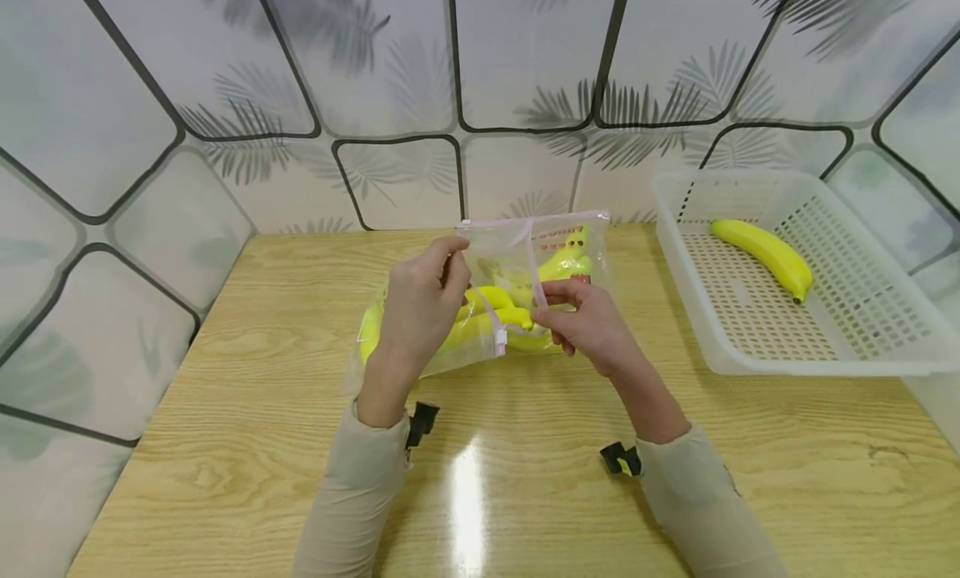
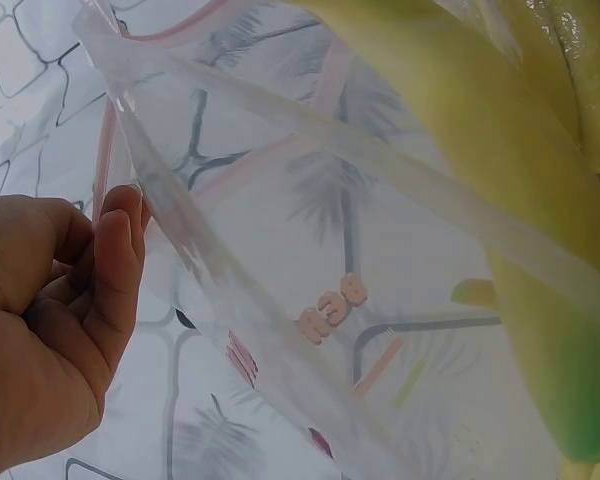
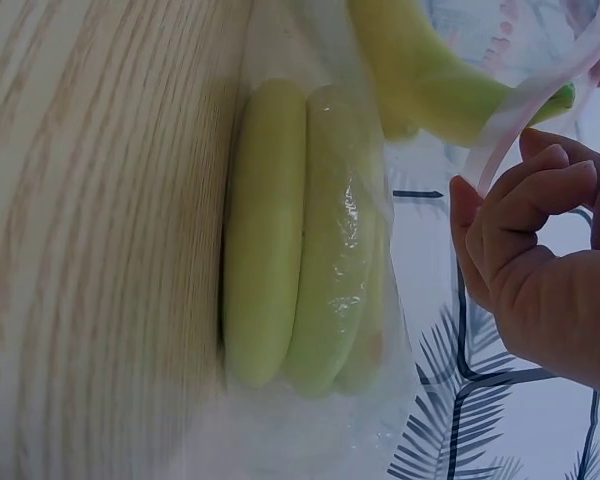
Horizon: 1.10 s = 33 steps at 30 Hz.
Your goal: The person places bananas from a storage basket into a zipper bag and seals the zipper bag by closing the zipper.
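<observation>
A clear zip bag (image 1: 596, 265) with a pink zip edge and printed cartoon lies on the table with several yellow bananas (image 1: 491, 298) inside. My left hand (image 1: 426, 294) pinches one side of the bag's mouth; in the left wrist view the fingertips (image 2: 120, 235) meet at the pink edge. The other side of the mouth is pinched between thumb and finger of my right hand (image 1: 588, 321), as the right wrist view also shows at the pink strip (image 3: 500, 140). Between the hands the mouth stands apart, and a zip slider (image 1: 501, 338) hangs at its near corner.
At the right stands a white perforated plastic basket (image 1: 720, 344) with one banana (image 1: 765, 257) in it. The wooden table (image 1: 247, 411) meets a patterned backdrop (image 1: 397, 182) behind the bag. Small black devices (image 1: 422, 424) sit at both sleeve cuffs.
</observation>
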Available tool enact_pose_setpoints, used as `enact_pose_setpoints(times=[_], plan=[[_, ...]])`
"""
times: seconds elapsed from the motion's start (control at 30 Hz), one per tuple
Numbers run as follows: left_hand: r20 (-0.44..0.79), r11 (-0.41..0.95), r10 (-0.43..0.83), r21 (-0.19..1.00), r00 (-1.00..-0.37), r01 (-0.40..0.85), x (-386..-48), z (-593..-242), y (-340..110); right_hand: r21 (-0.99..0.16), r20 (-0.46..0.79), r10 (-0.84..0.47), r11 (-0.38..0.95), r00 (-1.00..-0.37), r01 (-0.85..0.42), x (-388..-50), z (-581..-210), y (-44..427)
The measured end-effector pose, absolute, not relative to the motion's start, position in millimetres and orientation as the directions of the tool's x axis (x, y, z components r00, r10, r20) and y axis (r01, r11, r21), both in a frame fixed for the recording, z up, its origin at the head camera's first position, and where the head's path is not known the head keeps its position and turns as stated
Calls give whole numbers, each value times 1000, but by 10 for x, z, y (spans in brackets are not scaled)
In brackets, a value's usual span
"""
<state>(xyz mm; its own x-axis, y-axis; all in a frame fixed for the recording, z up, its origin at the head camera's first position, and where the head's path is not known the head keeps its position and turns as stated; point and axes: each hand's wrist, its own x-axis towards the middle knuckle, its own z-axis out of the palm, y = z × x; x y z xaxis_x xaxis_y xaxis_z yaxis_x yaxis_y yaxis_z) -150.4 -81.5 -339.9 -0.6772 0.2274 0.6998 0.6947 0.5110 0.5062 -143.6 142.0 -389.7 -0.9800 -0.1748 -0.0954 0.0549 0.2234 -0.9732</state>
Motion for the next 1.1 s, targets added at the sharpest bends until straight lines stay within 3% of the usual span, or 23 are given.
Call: enact_pose_setpoints(times=[0.27,0.5,1.1], plan=[[702,510,230,503,-674,698,-1503,-3397,-816,-940,-105,-179,338,-978,39,-1404,-3857,1413],[707,512,231,496,-668,702,-1506,-3400,-814,-913,-155,-288,408,-945,25,-1388,-3832,1497],[699,513,233,502,-676,696,-1506,-3401,-820,-925,-214,-360,375,-908,70,-1381,-3805,1589]])
